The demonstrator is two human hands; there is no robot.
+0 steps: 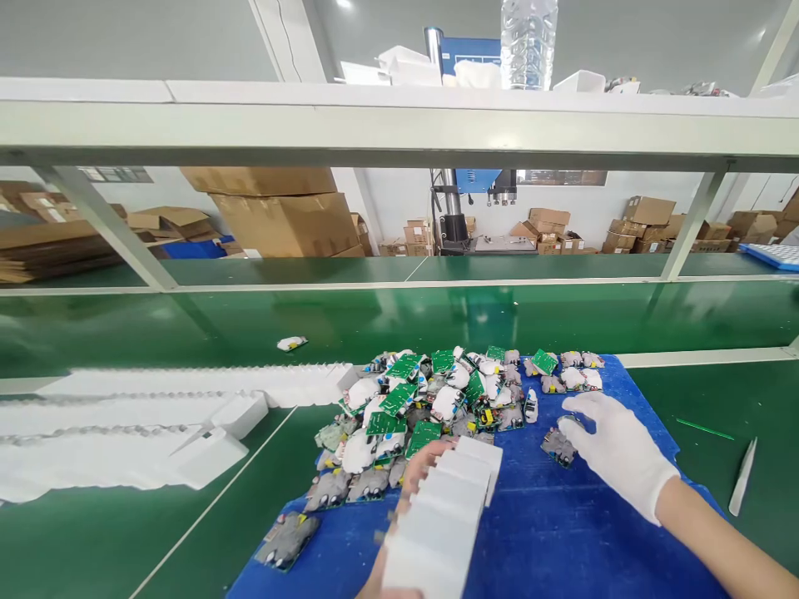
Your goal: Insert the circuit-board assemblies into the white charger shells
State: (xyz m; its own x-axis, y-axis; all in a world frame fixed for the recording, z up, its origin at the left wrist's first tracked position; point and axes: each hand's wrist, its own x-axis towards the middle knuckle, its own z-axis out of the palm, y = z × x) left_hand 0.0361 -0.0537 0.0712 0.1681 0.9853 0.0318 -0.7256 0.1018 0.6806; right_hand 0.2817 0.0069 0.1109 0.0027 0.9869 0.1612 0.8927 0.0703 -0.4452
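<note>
My left hand (413,481), its fingers bare, is wrapped round a row of white plastic cases (440,520) pressed side by side, low in the middle of the view. My right hand (615,445) wears a white glove and has thumb and fingers apart. Just at its fingertips is a circuit board coated in grey filler (558,447); I cannot tell whether they touch. Beyond both hands lies a heap of circuit boards (399,399), some green side up, others covered in white or grey filler. One grey-coated board (287,539) lies alone at the lower left.
A blue mat (530,516) covers part of the green table (205,333). Long rows of white cases (125,453) lie on the left. Tweezers (742,478) and a thin green stick (705,428) are at the right. A shelf beam (399,125) crosses overhead, carrying a plastic bottle (528,46).
</note>
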